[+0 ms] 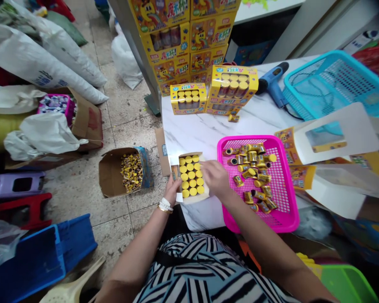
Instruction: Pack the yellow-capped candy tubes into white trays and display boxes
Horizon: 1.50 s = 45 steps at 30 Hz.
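An open cardboard box point(205, 197) stands at the table's near left corner, filled with rows of small yellow-lidded cups point(191, 175). My left hand point(173, 187), with bracelets at the wrist, is closed on the box's left side. My right hand point(215, 177) is over the box's right edge with its fingers bent together; it is slightly blurred, and what lies between the fingertips is hidden. To its right, a pink plastic basket point(289, 198) holds many loose cups point(252, 156), some upright and some on their sides.
Packed yellow boxes point(188, 100) and a taller stack point(208, 31) stand at the back. A loose cup point(233, 117), a blue heat gun point(275, 84) and a turquoise basket point(337, 84) are farther right. Unfolded cartons point(331, 168) lie beside the pink basket. A carton of small cups point(113, 172) sits on the floor.
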### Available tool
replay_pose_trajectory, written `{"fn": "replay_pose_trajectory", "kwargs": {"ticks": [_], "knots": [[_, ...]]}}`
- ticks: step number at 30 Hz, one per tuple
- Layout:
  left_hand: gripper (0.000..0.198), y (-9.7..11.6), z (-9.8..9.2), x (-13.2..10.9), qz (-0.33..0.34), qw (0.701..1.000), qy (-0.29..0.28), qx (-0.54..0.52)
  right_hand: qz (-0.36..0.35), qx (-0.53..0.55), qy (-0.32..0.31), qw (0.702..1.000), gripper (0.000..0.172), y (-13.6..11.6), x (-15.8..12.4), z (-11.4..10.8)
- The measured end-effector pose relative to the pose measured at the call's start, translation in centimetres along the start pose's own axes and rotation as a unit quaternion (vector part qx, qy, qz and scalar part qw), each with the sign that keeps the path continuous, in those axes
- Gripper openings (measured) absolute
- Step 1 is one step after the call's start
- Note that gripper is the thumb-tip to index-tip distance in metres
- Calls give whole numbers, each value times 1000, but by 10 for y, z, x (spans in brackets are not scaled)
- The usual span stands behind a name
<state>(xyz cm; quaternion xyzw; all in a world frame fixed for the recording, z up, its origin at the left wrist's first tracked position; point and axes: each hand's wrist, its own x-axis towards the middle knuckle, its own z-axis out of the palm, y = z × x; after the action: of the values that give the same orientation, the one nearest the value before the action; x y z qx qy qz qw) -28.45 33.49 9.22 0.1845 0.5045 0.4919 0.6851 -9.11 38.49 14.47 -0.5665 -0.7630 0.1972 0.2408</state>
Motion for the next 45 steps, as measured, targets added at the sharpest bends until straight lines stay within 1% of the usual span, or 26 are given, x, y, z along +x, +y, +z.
{"fn": "replay_pose_trajectory", "kwargs": {"ticks": [2,3,4,6,7,9,10,12,14,15,16,18,20,22,24,26,29,32,36,38,39,41,42,43,44,45], "knots": [[74,3,3,-2,-11,1000,0,-13,116,-71,60,989,33,29,-34,-22],[74,4,5,-3,-12,1000,2,-17,163,-124,55,977,33,44,-52,-31],[75,6,7,-4,-13,1000,5,-18,196,-173,29,965,34,58,-67,-37],[76,9,12,-5,-10,1000,6,-11,220,-232,-37,947,38,80,-91,-43],[76,10,15,-5,-4,1000,2,-2,217,-238,-65,945,38,88,-98,-43],[75,11,19,-5,14,1000,-9,19,198,-204,-98,953,39,95,-102,-42],[74,11,20,-5,22,999,-13,26,192,-174,-101,961,40,95,-100,-41],[72,10,20,-3,24,999,-17,25,182,-111,-84,973,42,85,-90,-43],[72,8,17,-2,3,1000,-13,11,163,-69,-50,983,44,65,-77,-50],[72,7,15,-2,-10,1000,-9,3,147,-54,-40,987,45,52,-70,-54],[73,7,12,-1,-19,1000,0,-5,129,-40,-44,990,47,38,-64,-58],[73,6,9,-1,-21,999,24,-13,108,-14,-81,991,50,9,-54,-62],[70,7,8,-1,-8,999,46,-9,92,-12,-131,987,49,-15,-46,-59],[66,9,9,-1,12,998,58,-1,68,-58,-171,981,37,-31,-38,-49],[64,11,12,0,37,997,63,7,43,-123,-200,971,29,-38,-31,-37],[63,11,14,1,58,996,63,14,31,-160,-211,964,29,-36,-26,-27],[65,9,13,3,64,996,62,18,19,-157,-184,970,36,-27,-25,-23],[65,6,13,5,69,996,59,23,30,-154,-159,975,36,-20,-30,-26],[72,9,16,7,86,995,45,38,58,-176,-191,964,34,-20,-31,-30],[78,11,18,8,77,996,36,40,60,-144,-176,972,35,-14,-26,-35],[80,12,19,9,68,997,30,37,66,-128,-149,978,36,-7,-22,-39],[79,13,19,10,51,998,14,22,95,-132,-67,984,38,11,-13,-48],[79,13,19,11,47,999,7,15,111,-155,-30,981,39,23,-8,-52],[78,13,19,11,44,999,5,10,121,-187,-8,975,39,35,-3,-56],[78,13,19,11,43,999,5,6,122,-219,-14,968,38,48,2,-58],[77,13,18,11,43,999,5,3,117,-249,-50,960,36,59,6,-59]]}}
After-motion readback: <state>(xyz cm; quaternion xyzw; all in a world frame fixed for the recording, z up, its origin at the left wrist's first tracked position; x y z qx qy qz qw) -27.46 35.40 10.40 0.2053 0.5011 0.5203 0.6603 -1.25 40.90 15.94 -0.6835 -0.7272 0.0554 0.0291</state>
